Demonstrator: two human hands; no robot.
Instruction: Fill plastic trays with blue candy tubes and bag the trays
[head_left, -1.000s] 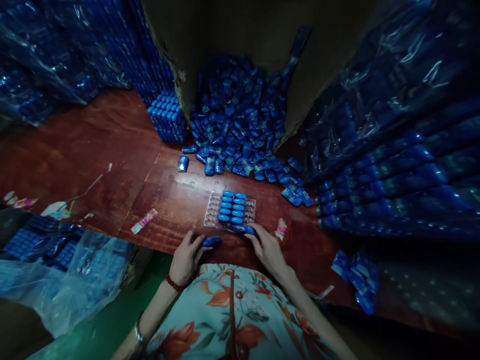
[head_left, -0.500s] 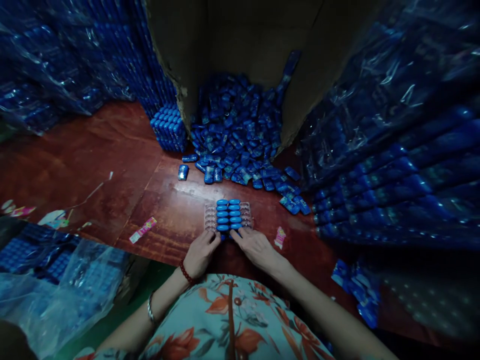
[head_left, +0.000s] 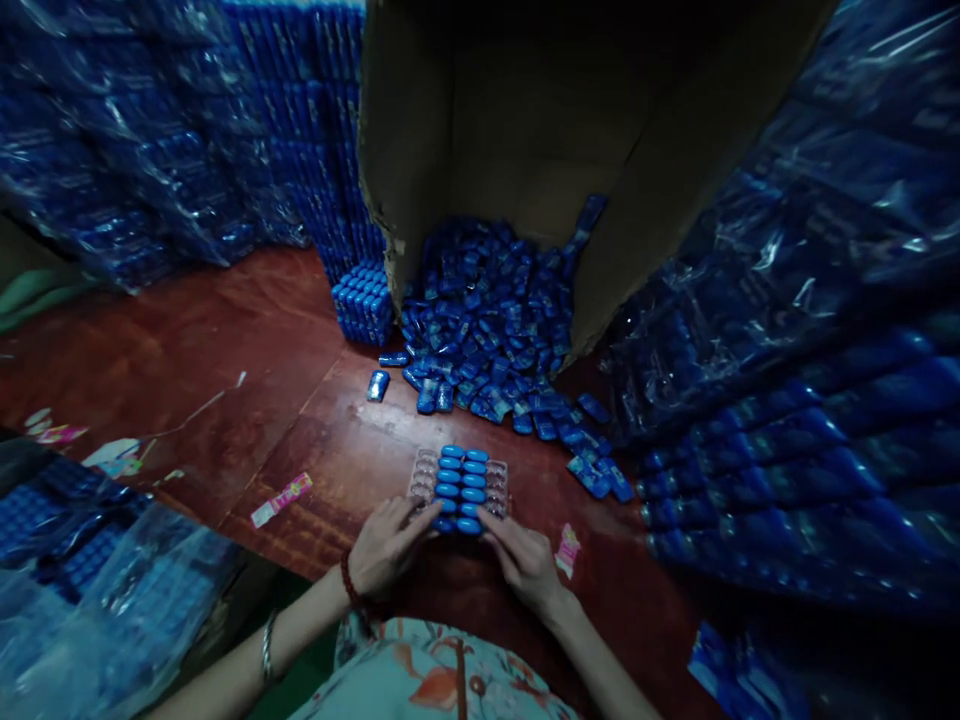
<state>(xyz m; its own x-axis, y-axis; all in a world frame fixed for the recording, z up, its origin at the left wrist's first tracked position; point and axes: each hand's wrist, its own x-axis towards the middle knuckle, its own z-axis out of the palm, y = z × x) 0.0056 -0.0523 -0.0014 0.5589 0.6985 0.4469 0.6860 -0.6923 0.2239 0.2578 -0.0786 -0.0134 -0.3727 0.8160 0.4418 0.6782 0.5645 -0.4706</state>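
A clear plastic blister tray (head_left: 422,470) lies on the reddish-brown table, its two middle columns filled with small blue packs (head_left: 463,480). My left hand (head_left: 386,547) rests at the tray's near left corner, fingertips on the lowest blue pack. My right hand (head_left: 521,556) is at the near right corner, fingertips touching the bottom pack of the right column. Both hands press on packs at the tray's front edge. Beyond the tray, a heap of loose blue packs (head_left: 487,330) spills out of a tipped cardboard box (head_left: 420,150).
Stacks of filled blue trays wrapped in clear plastic rise on the right (head_left: 795,400) and at the back left (head_left: 150,150). A bag of blue packs (head_left: 82,580) sits at lower left. Small pink wrappers (head_left: 281,499) (head_left: 568,549) lie on the table (head_left: 225,340).
One second ago each hand held a blue pack near the tray's front. Both packs now sit in the tray's bottom row under my fingertips. The camera view tilted upward.
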